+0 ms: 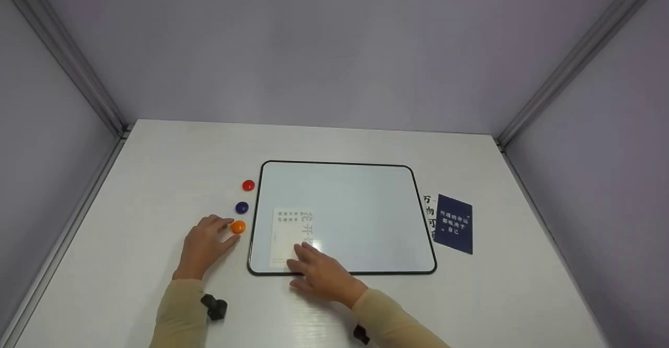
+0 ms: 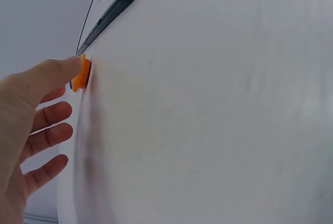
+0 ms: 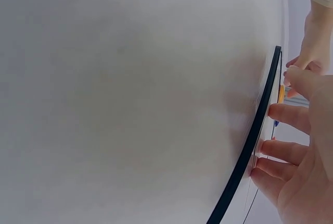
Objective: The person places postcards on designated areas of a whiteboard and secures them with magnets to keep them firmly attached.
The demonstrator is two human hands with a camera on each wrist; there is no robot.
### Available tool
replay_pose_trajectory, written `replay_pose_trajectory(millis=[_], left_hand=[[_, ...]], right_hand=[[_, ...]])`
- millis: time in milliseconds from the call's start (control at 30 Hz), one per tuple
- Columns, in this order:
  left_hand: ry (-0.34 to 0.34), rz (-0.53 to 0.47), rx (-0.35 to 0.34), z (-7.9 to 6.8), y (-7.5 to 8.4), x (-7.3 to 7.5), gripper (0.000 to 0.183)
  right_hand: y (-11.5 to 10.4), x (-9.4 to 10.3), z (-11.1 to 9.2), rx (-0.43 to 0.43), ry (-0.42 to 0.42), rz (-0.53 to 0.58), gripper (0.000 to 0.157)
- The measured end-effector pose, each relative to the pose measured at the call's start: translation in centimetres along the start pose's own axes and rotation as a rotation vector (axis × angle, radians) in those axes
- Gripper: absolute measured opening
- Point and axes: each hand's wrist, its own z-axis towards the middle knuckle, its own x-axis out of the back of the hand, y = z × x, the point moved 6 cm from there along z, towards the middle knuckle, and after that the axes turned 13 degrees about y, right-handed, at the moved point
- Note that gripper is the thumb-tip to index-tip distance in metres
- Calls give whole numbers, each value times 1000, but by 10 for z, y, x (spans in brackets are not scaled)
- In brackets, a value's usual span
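Note:
My left hand (image 1: 205, 243) is beside an orange round magnet-like button (image 1: 238, 227) on the table, left of the whiteboard (image 1: 360, 217). Its thumb and index finger are spread on either side of the button. In the left wrist view the thumb overlaps the orange button (image 2: 82, 75), while the other fingers stay loosely bent. A pale printed card (image 1: 286, 233) lies at the whiteboard's lower left. Over that card's lower right edge, my right hand (image 1: 326, 276) rests its fingertips, fingers extended. The right wrist view shows them at the board's dark rim (image 3: 250, 146).
A dark blue button (image 1: 241, 208) and a red button (image 1: 248, 185) sit in a rough row beyond the orange one. Right of the board lie a navy card (image 1: 454, 225) with white writing and a white card (image 1: 429, 215), partly covered. Walls enclose the table.

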Motion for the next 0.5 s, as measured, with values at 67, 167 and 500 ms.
replay_pose_trajectory(millis=[67,167,500], left_hand=[[-3,-4,13,0,-2,-3,38],[0,-15,27,1,-4,-5,37],[-44,3,70,4,-9,-11,37]], right_hand=[[0,0,0,-1,0,3,42],[0,0,0,-9,-4,14,42],[-1,-1,2,2,29,12,38]])
